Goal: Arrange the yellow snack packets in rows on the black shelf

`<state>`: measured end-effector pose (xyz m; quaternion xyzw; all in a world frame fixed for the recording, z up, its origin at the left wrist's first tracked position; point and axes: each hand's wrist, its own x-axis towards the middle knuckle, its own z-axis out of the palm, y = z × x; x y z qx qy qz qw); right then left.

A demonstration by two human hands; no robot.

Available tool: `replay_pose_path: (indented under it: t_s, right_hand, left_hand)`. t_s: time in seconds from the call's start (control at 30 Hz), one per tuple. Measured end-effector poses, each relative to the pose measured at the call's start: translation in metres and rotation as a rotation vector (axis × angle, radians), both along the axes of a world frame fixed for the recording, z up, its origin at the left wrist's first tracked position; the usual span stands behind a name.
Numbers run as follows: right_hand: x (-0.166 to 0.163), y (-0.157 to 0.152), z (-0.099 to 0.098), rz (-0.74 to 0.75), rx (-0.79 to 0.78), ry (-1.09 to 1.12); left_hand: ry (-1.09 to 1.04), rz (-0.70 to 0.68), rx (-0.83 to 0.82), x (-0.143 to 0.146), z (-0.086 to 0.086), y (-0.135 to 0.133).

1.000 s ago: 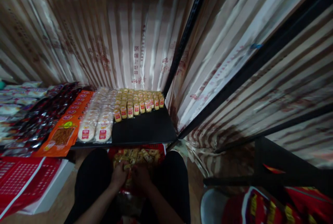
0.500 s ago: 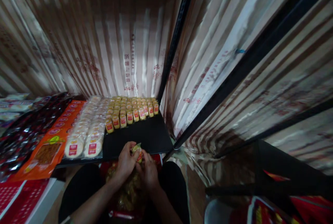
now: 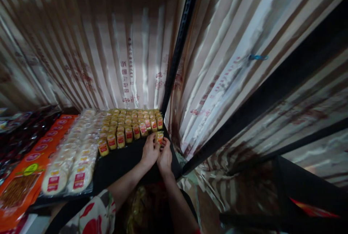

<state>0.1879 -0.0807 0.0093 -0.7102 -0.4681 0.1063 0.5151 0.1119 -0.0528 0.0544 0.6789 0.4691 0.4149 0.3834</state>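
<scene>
A small yellow wrapped snack with a red label is pinched between both my hands, just in front of the right end of the rows. My left hand closes on its left side. My right hand grips it from the right and below. Rows of the same wrapped snacks stand upright behind and to the left, labels facing me, on a black shelf. In my lap, partly hidden by my arms, lie more yellow packets, dim and blurred.
Round white crackers in clear wrap lie in two rows to the left, beside an orange snack package and dark shiny packets. A black post and a slanted black bar frame the shelf's right corner, before a pleated curtain.
Both hands have moved forward and right with the wrapped snack, from above my lap to the right end of the front row. The view has shifted a little.
</scene>
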Motion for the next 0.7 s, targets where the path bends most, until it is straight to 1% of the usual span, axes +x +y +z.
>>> replay_pose_path:
  t_s: [0.17,0.3,0.4,0.57,0.7]
  right_hand:
    - [0.018,0.034,-0.004,-0.066,0.009,-0.033]
    - [0.029,0.057,-0.005,-0.120,0.008,-0.110]
    - [0.034,0.070,-0.008,-0.130,-0.007,-0.135]
    - [0.037,0.079,-0.014,-0.114,-0.024,-0.167]
    - [0.036,0.079,-0.021,-0.099,0.027,-0.188]
  left_hand:
    - [0.131,-0.030,0.057,0.018,-0.002,0.023]
    - [0.161,-0.072,0.050,0.029,-0.006,0.039]
    - [0.180,-0.100,0.032,0.034,-0.008,0.047]
    - [0.201,-0.109,-0.013,0.038,-0.009,0.054]
    - [0.168,-0.089,0.016,0.038,-0.022,0.058]
